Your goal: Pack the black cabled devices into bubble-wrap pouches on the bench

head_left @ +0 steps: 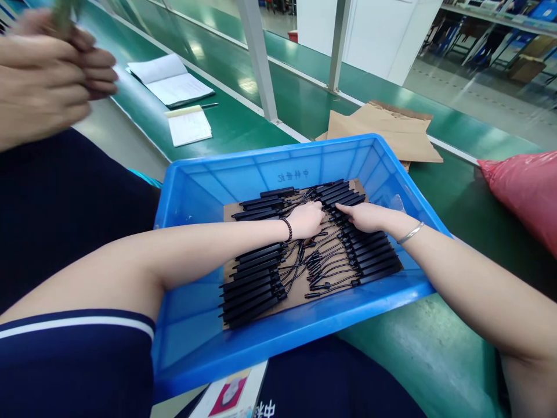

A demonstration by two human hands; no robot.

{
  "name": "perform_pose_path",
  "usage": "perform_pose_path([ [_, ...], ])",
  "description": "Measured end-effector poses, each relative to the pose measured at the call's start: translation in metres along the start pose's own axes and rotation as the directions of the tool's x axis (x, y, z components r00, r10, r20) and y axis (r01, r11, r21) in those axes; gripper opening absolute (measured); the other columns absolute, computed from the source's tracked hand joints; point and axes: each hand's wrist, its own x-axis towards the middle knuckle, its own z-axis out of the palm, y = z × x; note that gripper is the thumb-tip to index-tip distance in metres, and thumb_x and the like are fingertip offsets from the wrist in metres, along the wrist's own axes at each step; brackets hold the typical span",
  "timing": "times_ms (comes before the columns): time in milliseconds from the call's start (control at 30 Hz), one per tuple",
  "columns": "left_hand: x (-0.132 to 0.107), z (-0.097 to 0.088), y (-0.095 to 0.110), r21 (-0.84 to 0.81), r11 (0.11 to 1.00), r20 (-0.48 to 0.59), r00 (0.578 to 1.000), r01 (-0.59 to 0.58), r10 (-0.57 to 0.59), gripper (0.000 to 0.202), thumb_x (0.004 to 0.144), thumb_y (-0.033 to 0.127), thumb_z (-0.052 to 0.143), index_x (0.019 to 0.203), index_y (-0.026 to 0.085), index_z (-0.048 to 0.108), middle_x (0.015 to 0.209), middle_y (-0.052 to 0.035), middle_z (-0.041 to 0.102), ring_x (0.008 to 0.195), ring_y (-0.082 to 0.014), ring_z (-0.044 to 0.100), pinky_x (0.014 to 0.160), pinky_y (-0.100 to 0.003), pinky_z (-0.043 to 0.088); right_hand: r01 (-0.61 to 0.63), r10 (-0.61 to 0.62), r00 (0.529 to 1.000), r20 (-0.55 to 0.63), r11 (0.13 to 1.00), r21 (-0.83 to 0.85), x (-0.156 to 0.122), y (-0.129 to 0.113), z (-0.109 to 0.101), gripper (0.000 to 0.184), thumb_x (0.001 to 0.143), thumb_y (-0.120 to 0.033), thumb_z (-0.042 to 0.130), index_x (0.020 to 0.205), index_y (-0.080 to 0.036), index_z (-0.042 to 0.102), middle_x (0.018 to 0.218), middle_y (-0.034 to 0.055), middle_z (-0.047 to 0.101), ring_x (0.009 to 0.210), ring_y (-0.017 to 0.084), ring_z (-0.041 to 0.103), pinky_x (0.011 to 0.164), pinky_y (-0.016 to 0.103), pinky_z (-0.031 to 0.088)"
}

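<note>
Both my arms reach into a blue plastic crate [270, 339]. Inside, slim black bar-shaped units [252, 290] with short black cables [333, 258] lie in two rows on a cardboard sheet [300, 299], cable ends toward the middle. My left hand [307, 219], with a dark bead bracelet at the wrist, is closed over the cables between the rows; its fingertips and whatever they grip are hidden. My right hand [368, 217] rests at the upper part of the right row, index finger stretched along the black bars. Nothing shows in its grasp.
A co-worker's hands [52, 75] hold something blurred and greenish at the upper left. On the green bench lie an open notebook [174, 78], a small notepad [189, 126] and a pen. Flat cardboard [387, 130] sits behind the crate, a red plastic bag [526, 194] right.
</note>
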Motion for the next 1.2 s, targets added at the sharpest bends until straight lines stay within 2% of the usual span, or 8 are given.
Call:
perform_pose_path([
  [267, 0.015, -0.020, -0.002, -0.217, 0.970, 0.154, 0.985, 0.113, -0.080, 0.012, 0.072, 0.022, 0.059, 0.079, 0.014, 0.065, 0.074, -0.0036, 0.064, 0.067, -0.0145, 0.058, 0.060, -0.022, 0.042, -0.054, 0.069, 0.990, 0.123, 0.992, -0.116, -0.003, -0.006, 0.001, 0.083, 0.083, -0.010, 0.042, 0.151, -0.027, -0.003, 0.125, 0.0183, 0.061, 0.104, 0.031, 0.064, 0.080, 0.038, 0.050],
  [433, 0.014, -0.018, 0.003, -0.360, 0.915, 0.187, 0.975, 0.181, -0.119, 0.027, 0.073, 0.019, 0.059, 0.099, 0.012, 0.058, 0.078, -0.0045, 0.066, 0.066, -0.0136, 0.060, 0.053, -0.020, 0.041, -0.063, 0.091, 0.982, 0.165, 0.984, -0.167, -0.008, -0.016, -0.003, 0.085, 0.082, -0.006, 0.039, 0.149, -0.022, -0.011, 0.122, 0.0214, 0.061, 0.105, 0.033, 0.063, 0.080, 0.041, 0.050],
  [633, 0.006, -0.041, 0.000, -0.536, 0.844, 0.173, 0.982, 0.028, 0.077, 0.053, 0.062, 0.003, 0.063, 0.113, 0.014, 0.055, 0.089, -0.0028, 0.068, 0.074, -0.0115, 0.064, 0.063, -0.018, 0.047, -0.071, 0.104, 0.977, 0.187, 0.982, -0.176, -0.007, -0.019, -0.002, 0.085, 0.084, -0.008, 0.041, 0.149, -0.019, -0.012, 0.122, 0.0235, 0.061, 0.105, 0.033, 0.063, 0.082, 0.043, 0.049],
  [733, 0.005, -0.054, -0.003, -0.326, 0.940, -0.016, 0.994, -0.104, 0.105, 0.030, 0.065, 0.007, 0.061, 0.094, 0.015, 0.065, 0.092, -0.0034, 0.068, 0.082, -0.0134, 0.063, 0.073, -0.020, 0.047, -0.075, 0.088, 0.984, 0.156, 0.994, -0.083, -0.005, -0.015, 0.001, 0.087, 0.081, -0.006, 0.047, 0.151, -0.022, -0.004, 0.123, 0.0217, 0.061, 0.106, 0.031, 0.063, 0.086, 0.044, 0.048],
  [833, 0.007, -0.056, -0.007, -0.406, 0.901, -0.133, 0.985, -0.152, 0.107, 0.019, 0.071, 0.017, 0.061, 0.089, 0.015, 0.068, 0.084, -0.0028, 0.069, 0.077, -0.0143, 0.062, 0.073, -0.023, 0.048, -0.051, 0.048, 0.997, 0.061, 0.997, 0.053, -0.008, -0.010, 0.000, 0.082, 0.080, -0.006, 0.053, 0.151, -0.021, 0.017, 0.118, 0.0189, 0.064, 0.101, 0.027, 0.066, 0.089, 0.040, 0.048],
  [967, 0.013, -0.036, -0.009, -0.664, 0.736, -0.169, 0.985, -0.134, 0.027, 0.032, 0.074, 0.040, 0.062, 0.092, 0.015, 0.070, 0.087, -0.0052, 0.069, 0.078, -0.0174, 0.062, 0.071, -0.027, 0.050, -0.027, 0.041, 0.991, -0.125, 0.993, 0.114, -0.012, -0.008, -0.007, 0.045, 0.088, -0.020, 0.053, 0.133, -0.014, 0.050, 0.114, 0.0188, 0.066, 0.100, 0.028, 0.065, 0.084, 0.035, 0.049],
  [1100, 0.017, -0.011, -0.004, -0.899, 0.436, -0.119, 0.983, -0.047, -0.138, 0.053, 0.065, 0.045, 0.069, 0.107, 0.012, 0.062, 0.084, -0.0063, 0.067, 0.072, -0.0200, 0.065, 0.060, -0.028, 0.053, -0.028, 0.077, 0.965, -0.252, 0.981, 0.191, -0.010, -0.008, -0.013, 0.027, 0.091, -0.029, 0.052, 0.109, -0.012, 0.061, 0.103, 0.0155, 0.069, 0.095, 0.023, 0.065, 0.077, 0.028, 0.046],
  [1200, 0.015, -0.004, 0.000, -0.925, 0.373, -0.134, 0.983, -0.079, -0.126, 0.059, 0.064, 0.046, 0.072, 0.111, 0.013, 0.058, 0.085, -0.0060, 0.068, 0.072, -0.0195, 0.067, 0.065, -0.030, 0.054, 0.010, 0.071, 0.953, -0.294, 0.963, 0.268, -0.007, -0.008, -0.014, 0.026, 0.093, -0.036, 0.050, 0.091, -0.016, 0.066, 0.090, 0.0072, 0.071, 0.086, 0.017, 0.065, 0.069, 0.023, 0.042],
])
